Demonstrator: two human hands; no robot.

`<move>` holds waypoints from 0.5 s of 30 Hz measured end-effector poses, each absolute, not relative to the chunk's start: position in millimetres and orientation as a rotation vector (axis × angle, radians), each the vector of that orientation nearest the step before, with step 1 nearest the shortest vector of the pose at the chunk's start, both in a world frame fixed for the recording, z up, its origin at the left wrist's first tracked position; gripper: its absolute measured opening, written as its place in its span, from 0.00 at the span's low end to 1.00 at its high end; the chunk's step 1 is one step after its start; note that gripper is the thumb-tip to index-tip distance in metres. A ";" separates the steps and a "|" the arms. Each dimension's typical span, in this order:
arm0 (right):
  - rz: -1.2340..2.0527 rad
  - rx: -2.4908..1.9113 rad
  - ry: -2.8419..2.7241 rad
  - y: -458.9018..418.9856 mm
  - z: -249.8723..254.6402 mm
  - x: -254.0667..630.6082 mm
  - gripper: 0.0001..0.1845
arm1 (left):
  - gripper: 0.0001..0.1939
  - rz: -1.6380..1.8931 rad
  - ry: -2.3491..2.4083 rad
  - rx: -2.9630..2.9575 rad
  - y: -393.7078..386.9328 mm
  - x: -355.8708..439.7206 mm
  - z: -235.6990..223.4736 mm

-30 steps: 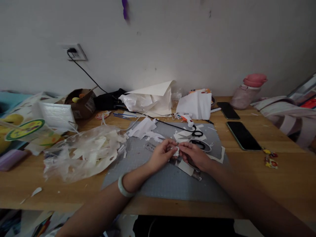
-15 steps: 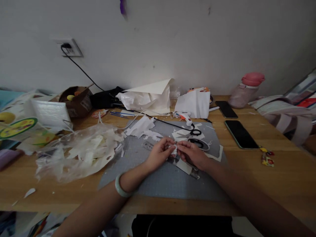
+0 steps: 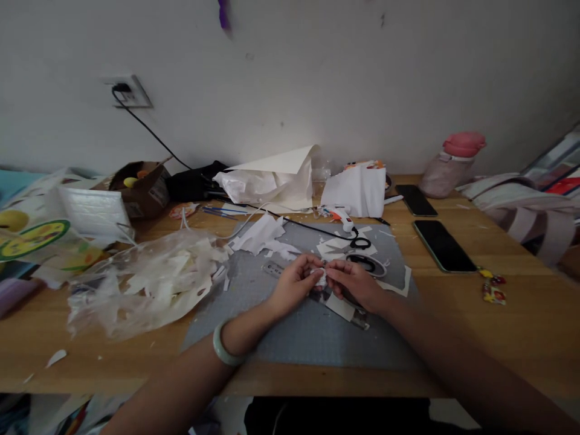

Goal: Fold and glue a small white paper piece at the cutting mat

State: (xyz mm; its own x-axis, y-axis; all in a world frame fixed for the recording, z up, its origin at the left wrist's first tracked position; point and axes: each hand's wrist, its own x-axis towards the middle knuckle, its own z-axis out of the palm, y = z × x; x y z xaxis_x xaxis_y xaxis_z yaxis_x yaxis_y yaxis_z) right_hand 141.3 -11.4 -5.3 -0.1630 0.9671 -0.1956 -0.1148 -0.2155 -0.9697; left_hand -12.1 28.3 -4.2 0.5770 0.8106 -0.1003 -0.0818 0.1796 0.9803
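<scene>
Disordered worktop, with the grey mat [image 3: 290, 347] as the reference. To the left of the mat, a clear plastic bag [image 3: 149, 287] full of pale scraps laps over its edge; a sleeve brushing that bag could drag offcuts in among your work. On the mat's far left part lies torn white paper [image 3: 259, 234]. Above the mat's middle, your left hand [image 3: 295, 281] pinches a small white piece [image 3: 320, 279] between thumb and fingers; too hard a squeeze would probably crease or crush it. At the mat's far edge sits a glue gun [image 3: 345, 222], its black cord [image 3: 303, 227] crossing the mat; a forearm catching the cord might pull the gun over, and a hot tip, if it is hot, could burn you. Also above the mat's middle, your right hand [image 3: 356, 285] grips the piece's right edge with its fingertips; unequal pulling between your hands could tear it. Beyond that hand, on the mat's right part, black scissor handles [image 3: 362, 261] lie close enough to be knocked. A phone [image 3: 444, 246] rests right of the mat.
</scene>
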 end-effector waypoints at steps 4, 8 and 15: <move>1.485 -1.206 -1.209 -13.2 -3.4 142.2 0.17 | 0.14 0.719 0.729 1.265 28.8 -12.4 -6.4; 1.429 -1.232 -1.276 -14.2 -0.1 140.7 0.17 | 0.14 0.715 0.735 1.290 28.6 -12.6 -5.8; 1.325 -1.299 -1.221 -12.5 -7.6 138.3 0.14 | 0.16 0.682 0.752 1.269 30.4 -11.1 -2.9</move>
